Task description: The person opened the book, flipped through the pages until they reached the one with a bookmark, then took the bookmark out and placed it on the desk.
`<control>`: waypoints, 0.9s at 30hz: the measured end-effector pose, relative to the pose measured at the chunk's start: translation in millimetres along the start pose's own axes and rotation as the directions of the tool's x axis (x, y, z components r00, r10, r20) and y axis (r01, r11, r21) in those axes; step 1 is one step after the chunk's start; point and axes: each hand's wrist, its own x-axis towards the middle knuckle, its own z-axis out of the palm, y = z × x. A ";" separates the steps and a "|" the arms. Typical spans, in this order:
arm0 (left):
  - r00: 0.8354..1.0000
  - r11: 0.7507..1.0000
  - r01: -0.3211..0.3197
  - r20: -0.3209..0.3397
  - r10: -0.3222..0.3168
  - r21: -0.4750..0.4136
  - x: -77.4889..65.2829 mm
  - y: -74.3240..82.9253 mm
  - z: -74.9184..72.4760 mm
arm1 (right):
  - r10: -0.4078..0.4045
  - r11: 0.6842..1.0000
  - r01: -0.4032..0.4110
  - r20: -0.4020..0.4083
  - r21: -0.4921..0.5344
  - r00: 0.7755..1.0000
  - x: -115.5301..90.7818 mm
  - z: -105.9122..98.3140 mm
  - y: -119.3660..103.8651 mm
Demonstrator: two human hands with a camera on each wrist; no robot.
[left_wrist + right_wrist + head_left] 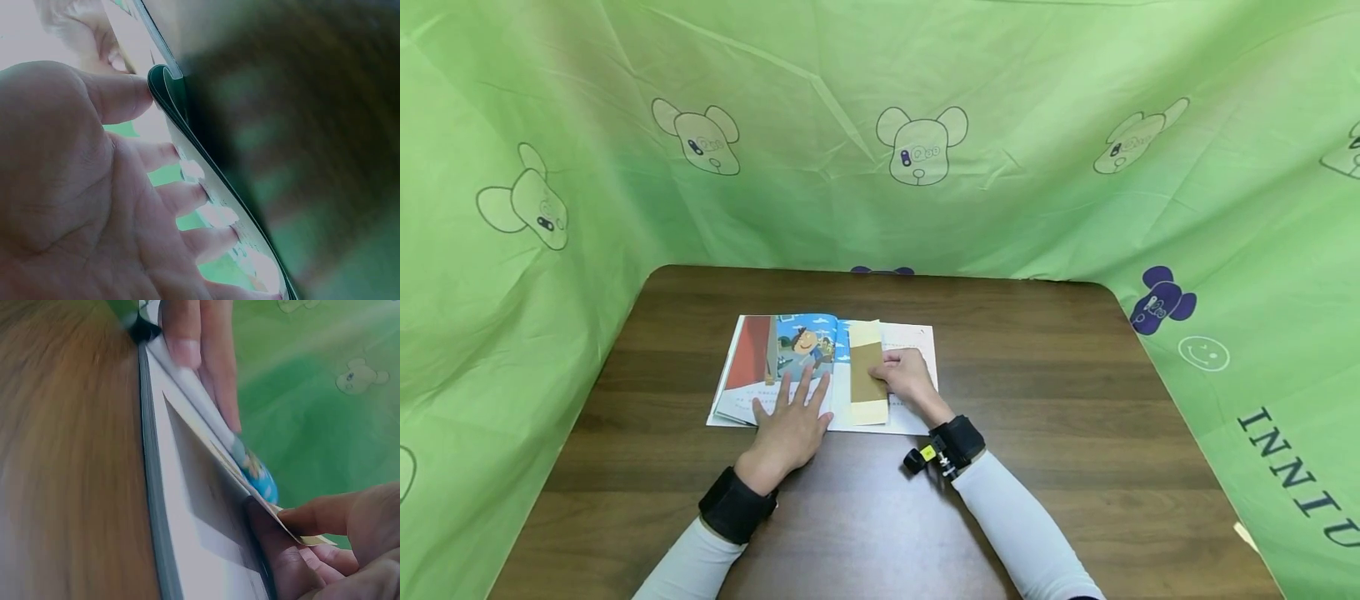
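Note:
An illustrated picture book (808, 333) lies open on the table. My left hand (790, 429) rests on its left page with fingers straight and spread; the left wrist view shows these fingers (181, 199) against the page. With thumb and fingers, my right hand (906, 375) pinches the right edge of a cream-and-tan paper strip (868, 375) over the right page. In the right wrist view, the strip (215, 453) stands tilted up from the white page (203, 531), thumb on one side and a finger on the other.
The brown wooden table (1045, 375) extends around the book on all sides. A green cloth (820, 208) printed with bear heads hangs behind and beside it. At the table's right edge there is a small pale piece (1245, 536).

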 end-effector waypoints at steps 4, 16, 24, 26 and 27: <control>1.000 1.000 -0.003 0.007 0.003 -0.004 -1.1 0.3 0.5 | 0.011 1.000 -0.010 -0.029 0.010 1.000 -3.5 -22.3 6.9; 1.000 1.000 -0.011 -0.006 0.011 -0.019 -3.4 -0.7 -0.7 | -0.101 0.946 0.033 -0.199 -0.322 0.975 -16.8 -112.9 26.8; 1.000 0.999 -0.010 -0.007 0.010 -0.047 -13.0 -0.3 -1.5 | -0.327 0.672 0.053 -0.232 -0.738 0.916 -36.1 -173.0 43.1; 1.000 0.999 -0.007 -0.008 0.006 -0.047 -14.7 -0.4 -3.8 | -0.334 0.638 0.064 -0.201 -0.768 0.921 -38.8 -175.8 40.6; 1.000 0.999 -0.010 -0.015 0.010 -0.047 -15.4 -0.6 -5.4 | -0.329 0.627 0.062 -0.192 -0.777 0.925 -40.2 -176.6 37.9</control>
